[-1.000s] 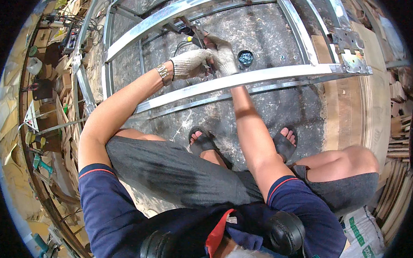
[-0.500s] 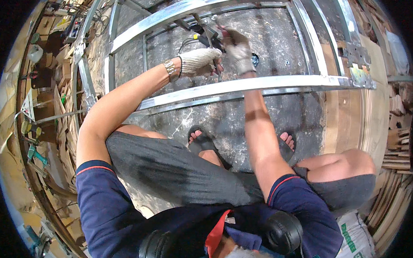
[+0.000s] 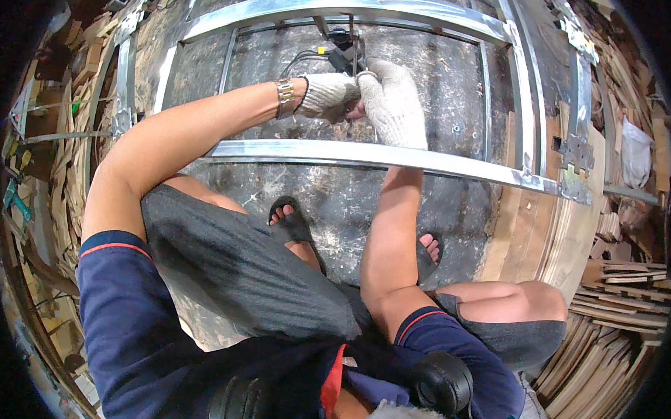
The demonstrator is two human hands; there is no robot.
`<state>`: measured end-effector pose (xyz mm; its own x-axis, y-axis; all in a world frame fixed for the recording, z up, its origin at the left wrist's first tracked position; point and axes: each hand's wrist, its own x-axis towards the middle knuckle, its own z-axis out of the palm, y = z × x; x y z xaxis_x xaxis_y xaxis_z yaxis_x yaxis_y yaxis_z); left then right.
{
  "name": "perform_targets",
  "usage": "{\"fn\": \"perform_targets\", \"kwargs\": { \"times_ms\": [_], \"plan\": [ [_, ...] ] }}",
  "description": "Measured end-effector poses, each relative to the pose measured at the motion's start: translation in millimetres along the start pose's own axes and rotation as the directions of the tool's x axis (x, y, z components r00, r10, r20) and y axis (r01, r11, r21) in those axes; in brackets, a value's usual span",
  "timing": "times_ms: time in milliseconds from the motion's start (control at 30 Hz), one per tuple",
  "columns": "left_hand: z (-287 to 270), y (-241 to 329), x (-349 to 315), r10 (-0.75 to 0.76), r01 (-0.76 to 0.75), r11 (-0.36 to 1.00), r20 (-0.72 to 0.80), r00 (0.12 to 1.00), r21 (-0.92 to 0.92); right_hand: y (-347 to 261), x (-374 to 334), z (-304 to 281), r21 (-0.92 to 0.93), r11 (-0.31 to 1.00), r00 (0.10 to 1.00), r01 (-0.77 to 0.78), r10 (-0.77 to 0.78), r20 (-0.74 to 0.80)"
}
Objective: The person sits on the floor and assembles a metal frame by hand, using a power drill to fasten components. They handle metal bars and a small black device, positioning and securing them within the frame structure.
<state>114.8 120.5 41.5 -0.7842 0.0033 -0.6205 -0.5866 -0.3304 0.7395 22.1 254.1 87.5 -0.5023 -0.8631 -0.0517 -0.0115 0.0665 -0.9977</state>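
Note:
Both my hands wear white knit gloves and meet inside a frame of shiny metal tubes (image 3: 337, 152). A thin upright metal bar (image 3: 354, 44) runs from the far tube down to them. My left hand (image 3: 328, 95) is closed round this bar, bare fingertips curled inward. Against it on the right, my right hand (image 3: 395, 101) is closed too, its back turned up; whatever its fingers hold is hidden. Just beyond the gloves lies a black tool (image 3: 341, 58) with a yellow mark (image 3: 322, 51) and dark cables (image 3: 300, 58).
Hinge-like metal plates (image 3: 576, 153) sit at the frame's right corner. Pale wooden boards (image 3: 531, 224) lie on the right, beside stacked wood strips (image 3: 596, 366). Wood scraps (image 3: 64, 163) pile up along the left. My sandalled feet (image 3: 294, 223) stand on a worn dark floor (image 3: 336, 202).
My right hand, blurred and farther out before, has drawn back and turned beside my left. My left hand stays at the bar. The whole view has shifted slightly.

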Motion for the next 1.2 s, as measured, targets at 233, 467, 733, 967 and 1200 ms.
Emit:
{"fn": "perform_targets", "kwargs": {
  "times_ms": [233,467,733,967,1200],
  "plan": [
    [2.1,0.8,-2.1,-0.018,0.022,0.999,-0.138,0.99,0.032,20.0,20.1,4.2,-0.552,0.769,0.888,0.322,-0.448,-0.106],
    [-0.6,-5.1,0.9,0.107,-0.091,0.99,-0.154,0.982,0.106,16.0,11.3,22.9,-0.55,0.809,0.93,0.207,-0.337,-0.145],
    [-5.4,-6.8,3.6,0.03,-0.007,0.989,-0.153,0.988,0.147,6.1,19.5,12.7,-0.55,0.822,0.956,0.148,-0.262,-0.135],
    [-10.1,-10.7,3.5,0.081,-0.068,0.987,-0.084,0.993,0.146,8.3,29.8,18.7,-0.588,0.766,0.93,0.259,-0.362,-0.062],
    [-9.9,-7.2,1.4,0.081,-0.079,0.993,-0.02,0.997,0.092,-0.9,17.9,4.8,-0.135,0.99,0.995,-0.025,0.038,0.093]
  ]
}}
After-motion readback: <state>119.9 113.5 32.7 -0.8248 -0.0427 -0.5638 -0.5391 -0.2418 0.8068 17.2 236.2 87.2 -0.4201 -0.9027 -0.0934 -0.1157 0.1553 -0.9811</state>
